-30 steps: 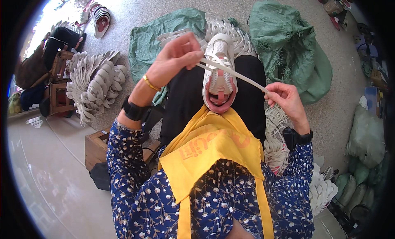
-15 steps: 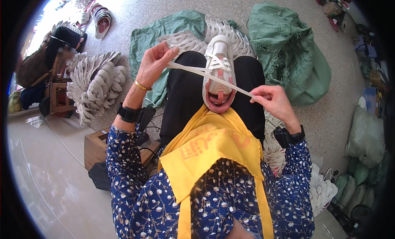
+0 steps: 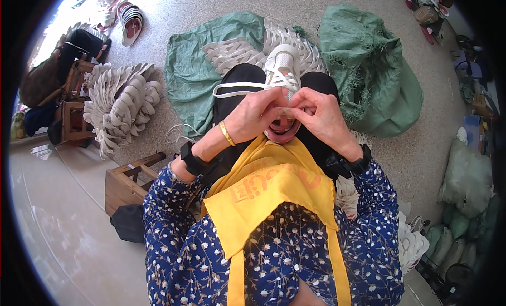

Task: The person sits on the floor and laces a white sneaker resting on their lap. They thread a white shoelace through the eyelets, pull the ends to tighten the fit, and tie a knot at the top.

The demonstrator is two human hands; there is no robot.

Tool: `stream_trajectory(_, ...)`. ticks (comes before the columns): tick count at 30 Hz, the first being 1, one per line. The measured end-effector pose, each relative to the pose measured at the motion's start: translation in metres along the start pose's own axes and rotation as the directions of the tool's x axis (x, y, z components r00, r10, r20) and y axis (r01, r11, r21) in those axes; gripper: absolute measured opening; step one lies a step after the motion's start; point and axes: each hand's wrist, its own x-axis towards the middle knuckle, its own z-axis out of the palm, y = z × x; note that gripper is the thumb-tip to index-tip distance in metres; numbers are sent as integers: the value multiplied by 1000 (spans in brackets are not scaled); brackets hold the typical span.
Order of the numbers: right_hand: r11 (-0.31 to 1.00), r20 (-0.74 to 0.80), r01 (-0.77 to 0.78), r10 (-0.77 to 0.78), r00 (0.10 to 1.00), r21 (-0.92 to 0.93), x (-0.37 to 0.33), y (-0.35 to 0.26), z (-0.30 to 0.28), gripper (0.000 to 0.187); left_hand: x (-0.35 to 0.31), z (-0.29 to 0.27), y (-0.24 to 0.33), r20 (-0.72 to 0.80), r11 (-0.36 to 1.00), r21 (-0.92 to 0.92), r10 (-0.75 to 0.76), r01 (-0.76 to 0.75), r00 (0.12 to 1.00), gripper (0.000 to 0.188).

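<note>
A white sneaker [image 3: 282, 57] with a pink lining rests between my thighs, its toe pointing away from me. Over its tongue and collar my two hands meet, fingertips almost touching. My left hand [image 3: 251, 116] is pinched closed on the white shoelace [image 3: 238, 85], part of which trails in a loop off the left side of the shoe. My right hand [image 3: 322, 119] also pinches at the lace from the other side. The bit of lace between the fingertips is mostly hidden by the fingers. A yellow apron [image 3: 263, 185] covers my lap just below the heel.
Green woven sacks [image 3: 369, 69] lie on the floor ahead and to the right. Rows of white shoe parts [image 3: 234, 54] rest beyond my knees, and a bigger stack [image 3: 121, 103] is at the left. A wooden stool [image 3: 126, 185] stands by my left elbow.
Both hands have come inward from wide apart to meet over the shoe. The lace, earlier stretched taut between them, now has a loose loop at the left.
</note>
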Motion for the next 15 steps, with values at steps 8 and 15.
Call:
stream_trajectory(8,967,56,108,-98,994,-232,-3,9,-1,14,-4,-3,-14,-143,985,153,-63,85,988,5)
stream_trajectory(15,708,203,458,-418,885,-538,-7,29,13,17,-1,8,-15,-288,969,181,-113,170,951,8)
